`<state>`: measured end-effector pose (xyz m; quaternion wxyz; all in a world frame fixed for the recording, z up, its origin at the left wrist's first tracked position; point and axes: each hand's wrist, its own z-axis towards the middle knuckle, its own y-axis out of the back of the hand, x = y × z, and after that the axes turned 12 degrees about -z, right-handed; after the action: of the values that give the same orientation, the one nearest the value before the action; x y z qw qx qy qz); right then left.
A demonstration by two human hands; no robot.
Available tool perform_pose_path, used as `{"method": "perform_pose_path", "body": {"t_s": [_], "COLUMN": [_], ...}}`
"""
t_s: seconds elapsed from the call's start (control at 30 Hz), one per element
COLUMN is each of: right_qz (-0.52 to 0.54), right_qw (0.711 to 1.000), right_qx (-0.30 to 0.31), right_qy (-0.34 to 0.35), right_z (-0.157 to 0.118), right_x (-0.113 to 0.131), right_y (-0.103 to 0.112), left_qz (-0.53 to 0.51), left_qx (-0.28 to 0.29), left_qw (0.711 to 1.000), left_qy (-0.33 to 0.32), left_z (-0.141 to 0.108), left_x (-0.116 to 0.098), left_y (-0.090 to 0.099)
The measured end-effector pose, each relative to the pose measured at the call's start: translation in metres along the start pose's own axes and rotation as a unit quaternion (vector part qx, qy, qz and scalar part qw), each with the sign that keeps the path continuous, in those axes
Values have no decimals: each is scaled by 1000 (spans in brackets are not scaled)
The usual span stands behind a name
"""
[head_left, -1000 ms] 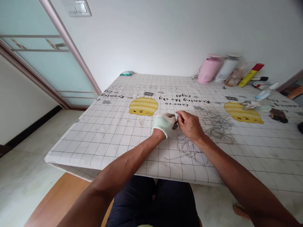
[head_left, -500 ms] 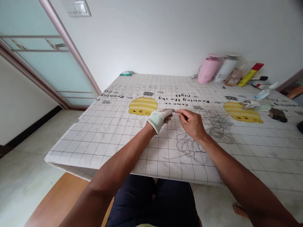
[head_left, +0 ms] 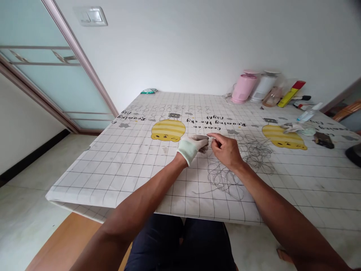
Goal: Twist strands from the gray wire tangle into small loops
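Observation:
My left hand (head_left: 194, 146), in a white and pale green glove, is closed with its fingertips pinched on something too small to make out. Close on its right is my right hand (head_left: 224, 148), bare, with its index finger reaching toward the gloved fingertips and the other fingers curled; whatever it grips is too small to see. A loose tangle of thin grey wire or thread (head_left: 225, 178) lies on the table below and beside my right hand, with a denser part (head_left: 256, 150) further right. Small loops of the same kind (head_left: 180, 109) form rows near the table's back.
The table wears a checked cloth (head_left: 93, 177). At the back right stand a pink device (head_left: 244, 88), a white device (head_left: 263, 87), a bottle (head_left: 272, 97) and a yellow-red box (head_left: 291, 94). Gloves (head_left: 299, 129) and a dark object (head_left: 324, 140) lie at the right. A green packet (head_left: 149, 91) sits back left.
The view has shifted slightly. My left hand's fingers have curled in more, and my right index finger is straighter, its tip still by the gloved fingertips.

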<state>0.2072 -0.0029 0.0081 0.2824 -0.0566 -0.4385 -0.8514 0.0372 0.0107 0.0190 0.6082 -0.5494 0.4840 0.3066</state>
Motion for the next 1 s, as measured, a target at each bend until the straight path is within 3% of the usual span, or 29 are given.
{"method": "perform_pose_path", "body": {"t_s": [0.17,0.33,0.53,0.8,1.0], "right_qz": [51,126,258,281,295], "right_qw": [998,987,945,938,929], "right_qx": [33,78,135,176,182], "right_qy": [-26,-55,-147,-102,-131], "right_z": [2,4,5,5,4], "right_x": [6,8,5,11,8], "right_y": [7,13,9,14,12], "left_qz": [20,76,67,29,-26], "left_qx": [-32,-44,-59,-15,-3], "left_qw": [999,996,996,999,999], "left_qy": [13,-23,-7,18,36], "left_z": [1,-1,-3,-3,-1], "left_x": [5,6,5,-3,-2], "left_y": [-5,-2,-4,-2,0]}}
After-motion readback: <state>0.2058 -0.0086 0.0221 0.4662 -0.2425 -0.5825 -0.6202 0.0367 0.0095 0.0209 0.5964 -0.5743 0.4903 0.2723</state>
